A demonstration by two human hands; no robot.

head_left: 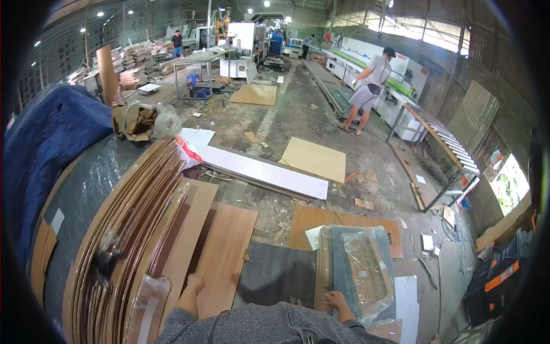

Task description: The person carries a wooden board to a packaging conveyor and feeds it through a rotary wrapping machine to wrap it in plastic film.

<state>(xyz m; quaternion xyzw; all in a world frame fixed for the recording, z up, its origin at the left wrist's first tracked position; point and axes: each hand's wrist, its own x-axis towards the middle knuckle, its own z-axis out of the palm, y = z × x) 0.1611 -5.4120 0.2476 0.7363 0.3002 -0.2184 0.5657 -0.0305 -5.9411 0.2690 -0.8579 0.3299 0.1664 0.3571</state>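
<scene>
Right hand (334,299): fingers curled at the boards (323,261), cannot tell if gripping
Left hand (196,282): fingers curled by the panel (229,238), cannot tell if gripping
Boards: beside the wrapped pack (366,266)
Panel: right of the upright stack (123,229)
Worker (375,77): standing at the machine (355,54)

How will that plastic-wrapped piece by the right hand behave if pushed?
The plastic-wrapped piece may slip, since its clear film looks glossy. It is probably fairly stiff, as the brown shape inside looks flat. The wrinkled film could bunch up.
</scene>
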